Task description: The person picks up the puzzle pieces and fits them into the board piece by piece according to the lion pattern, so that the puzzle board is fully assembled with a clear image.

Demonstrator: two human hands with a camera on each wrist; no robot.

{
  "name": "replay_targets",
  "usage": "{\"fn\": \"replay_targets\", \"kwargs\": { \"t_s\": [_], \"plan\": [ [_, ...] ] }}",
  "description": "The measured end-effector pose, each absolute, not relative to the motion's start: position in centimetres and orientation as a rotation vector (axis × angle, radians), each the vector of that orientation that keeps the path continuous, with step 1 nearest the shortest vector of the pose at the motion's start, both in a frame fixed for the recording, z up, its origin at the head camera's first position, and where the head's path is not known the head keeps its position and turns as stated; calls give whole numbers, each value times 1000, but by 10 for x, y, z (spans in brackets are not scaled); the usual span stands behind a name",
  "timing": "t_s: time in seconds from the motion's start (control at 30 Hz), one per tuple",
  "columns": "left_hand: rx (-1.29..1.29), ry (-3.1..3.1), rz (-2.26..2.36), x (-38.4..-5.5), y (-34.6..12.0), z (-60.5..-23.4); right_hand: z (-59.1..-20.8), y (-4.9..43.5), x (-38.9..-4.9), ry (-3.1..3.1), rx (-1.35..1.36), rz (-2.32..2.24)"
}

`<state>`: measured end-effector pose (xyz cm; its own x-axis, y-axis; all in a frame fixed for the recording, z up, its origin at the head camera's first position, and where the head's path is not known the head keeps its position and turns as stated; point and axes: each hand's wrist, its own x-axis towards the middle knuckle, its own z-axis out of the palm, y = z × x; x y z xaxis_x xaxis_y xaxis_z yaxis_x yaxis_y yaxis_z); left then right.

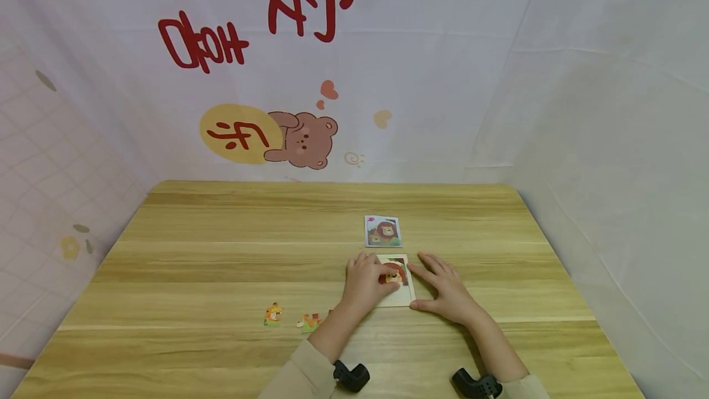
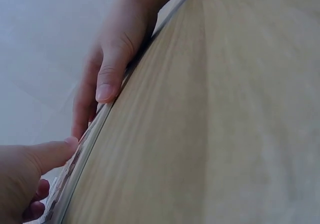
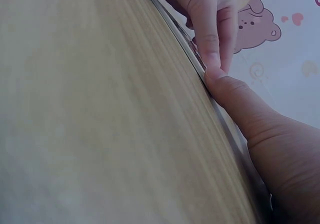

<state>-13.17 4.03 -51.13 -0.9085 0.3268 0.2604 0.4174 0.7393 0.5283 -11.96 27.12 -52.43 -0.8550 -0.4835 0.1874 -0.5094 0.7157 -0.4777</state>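
Note:
A pale puzzle board (image 1: 394, 298) lies flat on the table with lion picture pieces (image 1: 392, 274) in its upper part. My left hand (image 1: 365, 282) reaches over the board from its left side, index finger and thumb apart, their tips on the lion's face. To the right, my right hand (image 1: 445, 291) rests with fingers spread, index finger and thumb touching the board's right edge. In the left wrist view the left thumb (image 2: 52, 154) is straight, close over the board's edge. The right thumb (image 3: 232, 91) lies along that edge in the right wrist view.
A printed lion card (image 1: 383, 231) lies just beyond the board. Loose puzzle pieces, one orange and yellow (image 1: 272, 314) and another orange and brown (image 1: 310, 322), lie left of my left forearm. Behind the wooden table (image 1: 194, 251) hangs a white printed cloth (image 1: 421, 79).

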Motion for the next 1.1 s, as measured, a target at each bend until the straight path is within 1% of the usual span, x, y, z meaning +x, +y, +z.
{"fn": "replay_targets", "kwargs": {
  "t_s": [0.2,0.4,0.73,1.1],
  "plan": [
    [-618,-2694,-1000,-129,31,-509,-526,271,-121,-2859,836,803],
    [-667,-2624,-1089,-123,11,-506,-524,271,-121,-2901,813,825],
    [-672,-2589,-1222,-110,-35,-503,-526,272,-121,-2917,813,819],
    [-671,-2540,-1253,-99,-89,-503,-527,273,-121,-2915,815,819]
  ]
}}
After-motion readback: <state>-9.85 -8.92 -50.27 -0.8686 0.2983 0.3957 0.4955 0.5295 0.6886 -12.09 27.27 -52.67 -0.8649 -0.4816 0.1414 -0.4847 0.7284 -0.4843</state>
